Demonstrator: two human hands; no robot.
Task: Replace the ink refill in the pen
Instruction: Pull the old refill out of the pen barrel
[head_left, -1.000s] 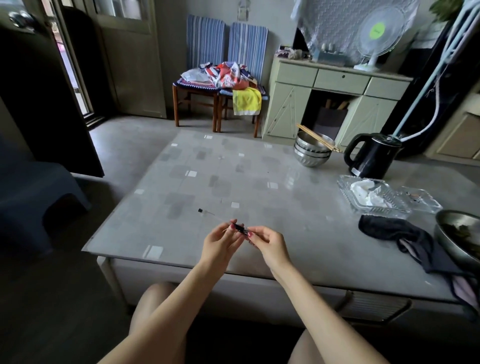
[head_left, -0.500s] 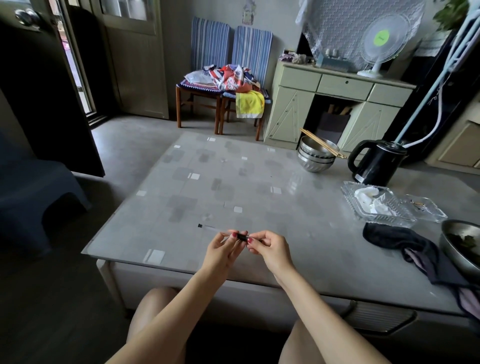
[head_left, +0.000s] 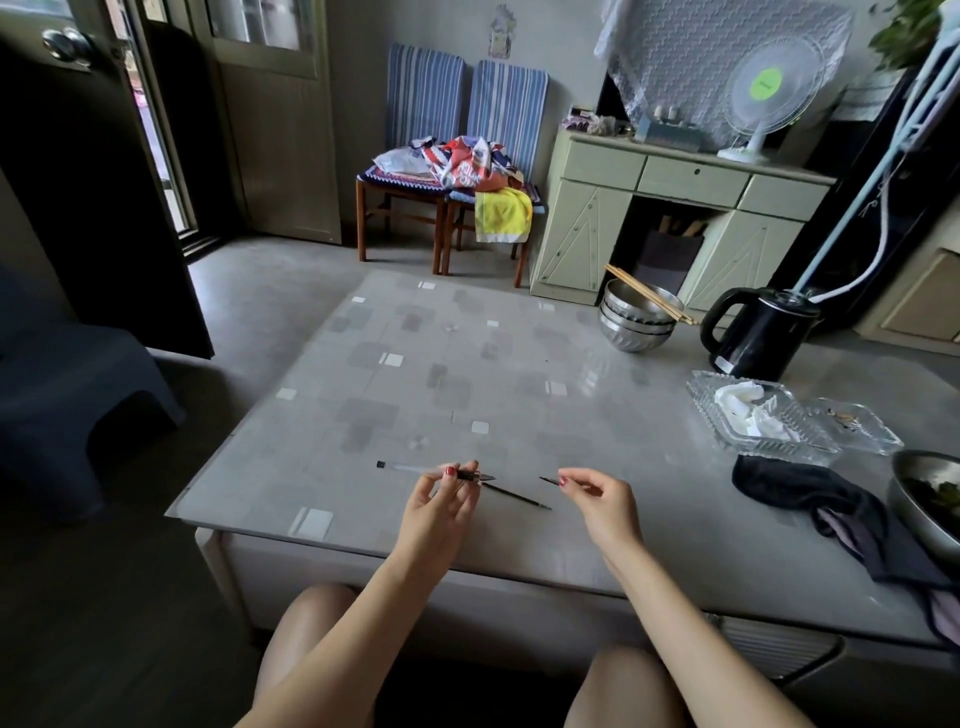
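Lived-in home, living rm

Low grey patterned glass-topped table (head_left: 395, 364) w/ black electric kettle (head_left: 763, 332); stacked steel bowls (head_left: 636, 325); two blue striped wooden chairs (head_left: 467, 104); white desk fan (head_left: 761, 88)

No text was readable. Green sticker (head_left: 767, 84) on the fan hub carried print, too small to make out. Lettering on the red-and-white bag (head_left: 470, 166) on the chair was blurred, couldn't tell.

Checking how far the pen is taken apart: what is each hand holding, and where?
Left hand pinches the clear pen barrel at its dark grip end. Right hand holds a small dark tip piece by one end.
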